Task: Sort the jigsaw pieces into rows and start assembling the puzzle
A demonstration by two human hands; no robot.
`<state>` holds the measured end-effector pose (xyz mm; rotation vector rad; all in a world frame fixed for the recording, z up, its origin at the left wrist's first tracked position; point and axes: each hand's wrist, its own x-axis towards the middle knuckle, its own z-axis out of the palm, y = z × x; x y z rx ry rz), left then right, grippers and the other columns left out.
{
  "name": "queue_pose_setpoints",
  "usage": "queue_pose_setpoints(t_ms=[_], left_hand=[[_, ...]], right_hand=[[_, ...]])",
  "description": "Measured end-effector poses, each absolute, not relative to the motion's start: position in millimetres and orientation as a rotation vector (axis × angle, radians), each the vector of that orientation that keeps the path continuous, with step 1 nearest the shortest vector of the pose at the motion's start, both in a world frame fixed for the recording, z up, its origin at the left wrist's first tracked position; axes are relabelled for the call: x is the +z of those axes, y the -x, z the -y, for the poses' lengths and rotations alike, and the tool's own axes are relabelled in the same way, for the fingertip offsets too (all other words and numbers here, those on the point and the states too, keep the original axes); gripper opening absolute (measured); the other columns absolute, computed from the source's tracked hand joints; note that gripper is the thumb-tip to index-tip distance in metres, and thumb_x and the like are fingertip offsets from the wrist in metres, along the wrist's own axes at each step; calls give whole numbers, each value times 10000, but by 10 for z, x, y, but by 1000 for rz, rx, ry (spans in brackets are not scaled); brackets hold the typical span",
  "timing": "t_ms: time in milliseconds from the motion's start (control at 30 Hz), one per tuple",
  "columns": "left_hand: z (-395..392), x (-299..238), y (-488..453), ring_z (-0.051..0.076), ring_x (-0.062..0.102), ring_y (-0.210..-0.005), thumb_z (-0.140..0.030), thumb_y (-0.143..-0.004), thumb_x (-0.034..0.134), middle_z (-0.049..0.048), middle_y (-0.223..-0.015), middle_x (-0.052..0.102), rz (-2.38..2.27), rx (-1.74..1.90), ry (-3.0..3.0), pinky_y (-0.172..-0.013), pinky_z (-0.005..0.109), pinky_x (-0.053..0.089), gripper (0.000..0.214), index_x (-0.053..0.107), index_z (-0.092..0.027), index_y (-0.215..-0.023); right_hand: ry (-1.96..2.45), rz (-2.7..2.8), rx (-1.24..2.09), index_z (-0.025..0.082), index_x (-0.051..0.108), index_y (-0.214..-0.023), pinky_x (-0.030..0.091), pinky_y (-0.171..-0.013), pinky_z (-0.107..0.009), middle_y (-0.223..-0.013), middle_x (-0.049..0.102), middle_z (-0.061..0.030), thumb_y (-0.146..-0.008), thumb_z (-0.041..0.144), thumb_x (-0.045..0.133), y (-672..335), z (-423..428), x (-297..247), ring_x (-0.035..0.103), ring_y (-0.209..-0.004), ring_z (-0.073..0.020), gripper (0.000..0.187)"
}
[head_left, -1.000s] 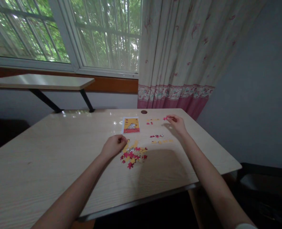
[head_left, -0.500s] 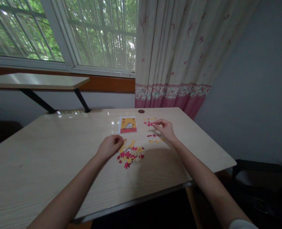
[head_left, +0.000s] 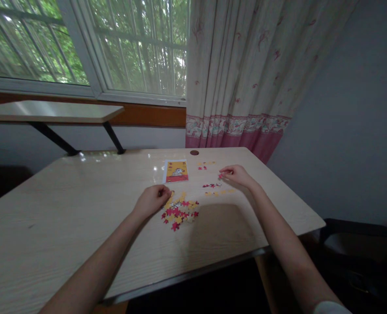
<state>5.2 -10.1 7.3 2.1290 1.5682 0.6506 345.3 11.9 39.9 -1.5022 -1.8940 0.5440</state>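
My right hand (head_left: 237,175) pinches a red puzzle piece (head_left: 220,176) just over the table, right of the short rows of pieces. My left hand (head_left: 151,201) is closed, with a yellow puzzle piece (head_left: 171,193) at its fingertips. Beside it lies a loose pile of red, yellow and white puzzle pieces (head_left: 179,212). Two red pieces (head_left: 202,168) lie below a yellow row (head_left: 207,163). Closer to me are a red and white row (head_left: 212,185) and another yellow row (head_left: 216,192). A picture card (head_left: 176,171) showing a white animal on yellow and red lies behind the pile.
The pale wooden table (head_left: 82,218) has a round brown cable hole (head_left: 194,152) at its back edge. A raised shelf (head_left: 52,111) on black legs stands at the back left. A curtain (head_left: 232,87) hangs behind, and a dark chair (head_left: 360,244) stands at the right.
My right hand has moved right and slightly toward me, away from the two red pieces, with a red puzzle piece in its fingers. My left hand has stayed beside the pile.
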Motion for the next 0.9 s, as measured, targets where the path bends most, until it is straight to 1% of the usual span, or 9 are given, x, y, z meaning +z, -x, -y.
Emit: queue_pose_setpoints(t_ms=[100, 200, 467, 600, 733, 900], left_hand=[[97, 63, -51, 166, 547, -599, -430, -763, 468, 44, -677, 642, -1551, 657, -2145, -555, 256, 339, 324, 652, -164, -752], [103, 76, -56, 161, 536, -585, -424, -764, 466, 42, -662, 635, -1550, 656, -2161, -552, 257, 334, 320, 647, -162, -738], [103, 77, -50, 159, 532, -589, -425, -773, 460, 41, -669, 634, -1550, 646, -2170, -559, 255, 331, 313, 635, -167, -744], [96, 69, -46, 157, 523, -581, -423, -758, 466, 35, -655, 626, -1541, 657, -2145, -554, 254, 331, 307, 634, -167, -732], [95, 85, -52, 154, 512, -568, -417, -745, 471, 28, -635, 614, -1540, 659, -2135, -544, 254, 327, 301, 634, -166, -717], [101, 99, -58, 153, 518, -572, -428, -761, 464, 35, -646, 622, -1560, 633, -2145, -545, 250, 330, 315, 630, -162, -725]], right_hand=[[1649, 1876, 775, 118, 698, -779, 336, -463, -193, -600, 631, -23, -644, 229, 600, -3703, -196, 280, 476, -491, -81, 200], [1698, 1885, 905, 110, 690, -732, 306, -425, -188, -527, 587, 1, -608, 249, 621, -3839, -258, 190, 435, -439, -68, 199], [1707, 1925, 906, 118, 670, -667, 301, -419, -194, -504, 568, 9, -589, 234, 609, -3838, -304, 125, 423, -426, -66, 153], [1709, 1943, 873, 126, 656, -621, 310, -436, -193, -520, 580, 3, -570, 200, 607, -3829, -305, 118, 444, -458, -73, 103], [1680, 1973, 881, 127, 662, -638, 314, -451, -191, -510, 569, 11, -582, 210, 605, -3822, -295, 131, 440, -469, -72, 115], [1619, 2011, 947, 126, 667, -678, 309, -457, -195, -491, 543, 26, -618, 239, 582, -3788, -264, 152, 409, -446, -65, 153]])
